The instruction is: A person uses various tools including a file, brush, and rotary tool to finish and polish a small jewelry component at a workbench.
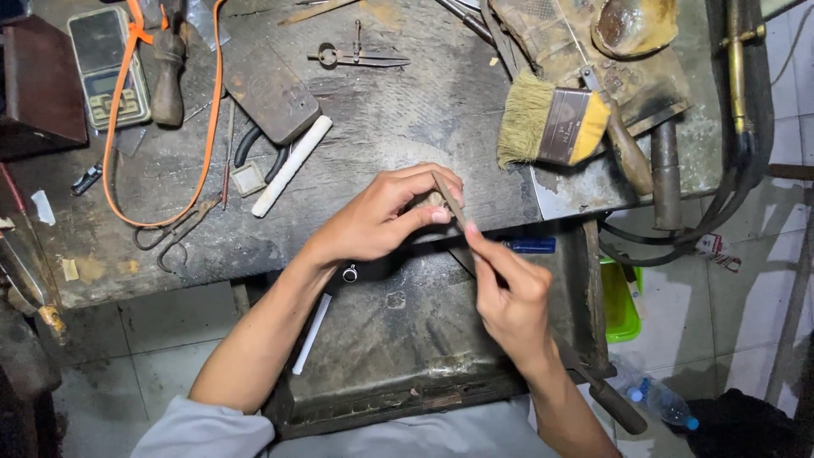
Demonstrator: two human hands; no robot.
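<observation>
Left hand (381, 219) is curled over the bench (381, 127) edge, fingers pinched round a small piece I can't make out. Right hand (509, 293) comes up from below, gripping a thin file (451, 202) between thumb and fingers, its tip laid against that hidden piece under the left fingertips. Both hands sit above the dark tray (407, 339) pulled out beneath the bench. A wide paintbrush (555, 125) lies just to the right, a white stick (292, 165) and scissors (176, 231) to the left, a small scale (108, 68) at the far corner.
</observation>
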